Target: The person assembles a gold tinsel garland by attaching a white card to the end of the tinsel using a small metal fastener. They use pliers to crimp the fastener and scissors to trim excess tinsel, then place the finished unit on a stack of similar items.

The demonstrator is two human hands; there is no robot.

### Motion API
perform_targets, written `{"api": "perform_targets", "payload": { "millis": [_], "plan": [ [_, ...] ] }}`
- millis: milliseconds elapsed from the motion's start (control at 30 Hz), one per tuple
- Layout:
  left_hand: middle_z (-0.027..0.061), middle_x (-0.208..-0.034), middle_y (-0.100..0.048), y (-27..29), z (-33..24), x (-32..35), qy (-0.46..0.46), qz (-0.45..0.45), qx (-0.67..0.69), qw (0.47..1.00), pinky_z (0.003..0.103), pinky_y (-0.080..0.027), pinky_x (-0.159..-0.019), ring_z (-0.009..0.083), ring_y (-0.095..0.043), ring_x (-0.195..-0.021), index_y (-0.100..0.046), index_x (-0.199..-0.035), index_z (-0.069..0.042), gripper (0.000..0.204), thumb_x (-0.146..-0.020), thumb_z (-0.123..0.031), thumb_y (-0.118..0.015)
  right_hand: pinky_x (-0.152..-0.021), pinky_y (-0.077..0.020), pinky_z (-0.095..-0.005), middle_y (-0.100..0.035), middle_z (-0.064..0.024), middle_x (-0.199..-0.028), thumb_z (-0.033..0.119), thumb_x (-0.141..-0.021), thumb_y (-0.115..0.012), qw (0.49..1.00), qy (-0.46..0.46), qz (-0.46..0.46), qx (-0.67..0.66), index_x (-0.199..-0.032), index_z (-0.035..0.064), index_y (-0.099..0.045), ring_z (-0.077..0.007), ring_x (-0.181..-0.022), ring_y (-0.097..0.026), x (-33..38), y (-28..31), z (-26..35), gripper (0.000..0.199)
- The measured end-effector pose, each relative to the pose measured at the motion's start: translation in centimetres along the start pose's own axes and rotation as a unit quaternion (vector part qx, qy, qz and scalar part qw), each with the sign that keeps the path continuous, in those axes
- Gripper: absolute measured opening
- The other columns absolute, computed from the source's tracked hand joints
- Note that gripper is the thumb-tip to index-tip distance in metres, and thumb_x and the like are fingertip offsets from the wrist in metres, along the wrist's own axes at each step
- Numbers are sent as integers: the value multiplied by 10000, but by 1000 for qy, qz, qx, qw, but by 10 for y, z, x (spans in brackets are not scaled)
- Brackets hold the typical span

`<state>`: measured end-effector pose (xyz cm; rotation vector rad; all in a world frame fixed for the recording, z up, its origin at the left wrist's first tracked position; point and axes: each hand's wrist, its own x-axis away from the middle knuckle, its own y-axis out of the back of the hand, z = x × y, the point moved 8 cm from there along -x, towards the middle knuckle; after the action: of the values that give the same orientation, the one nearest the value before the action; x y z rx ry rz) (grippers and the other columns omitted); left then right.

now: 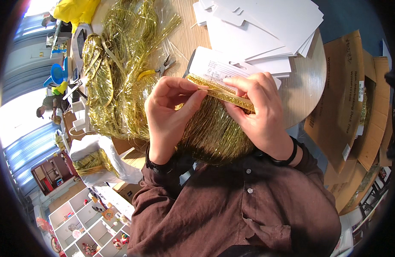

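A gold tinsel band (221,92) is pinched at its left end by the left hand (169,113). It is pressed against a white card (214,66) by the closed fingers of the right hand (259,113), above the round table (306,83).

Round wood-grain table (306,81), light brown, edge curving down the right side. On it at top right: fanned stack of white flat cards (266,25), some overhanging each other. Just below the stack, a white header card (214,64) lying flat, partly under the stack's lower edge. Left half of the tabletop: big heap of gold tinsel (120,64), loose strands spreading toward the top. Small pliers (165,65) on bare wood between the heap and the header card, touching the tinsel's edge. A few thin clear strips (174,47) on the wood near the pliers.
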<state>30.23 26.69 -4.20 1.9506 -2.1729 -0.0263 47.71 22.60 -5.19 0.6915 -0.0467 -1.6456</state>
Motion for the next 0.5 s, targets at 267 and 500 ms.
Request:
{"api": "perform_targets", "payload": {
  "millis": [267,500],
  "plan": [
    [66,-952,-712,2,5,0,15,-14,15,1000,207,-548,-762,93,-688,-864,-605,-1003,-3,181,-884,33,-737,-745,-486,-367,-547,-65,-924,70,-696,-852,1000,13,2,27,-998,73,-662,-268,-873,-545,-1,1,3,357],
    [58,-967,-698,1,8,-3,15,-19,9,1000,202,-545,-763,90,-679,-863,-603,-1021,-3,195,-885,25,-740,-737,-480,-369,-547,-63,-919,72,-706,-852,1000,14,-14,17,-958,61,-657,-264,-863,-545,0,2,2,319]
  ]
}}
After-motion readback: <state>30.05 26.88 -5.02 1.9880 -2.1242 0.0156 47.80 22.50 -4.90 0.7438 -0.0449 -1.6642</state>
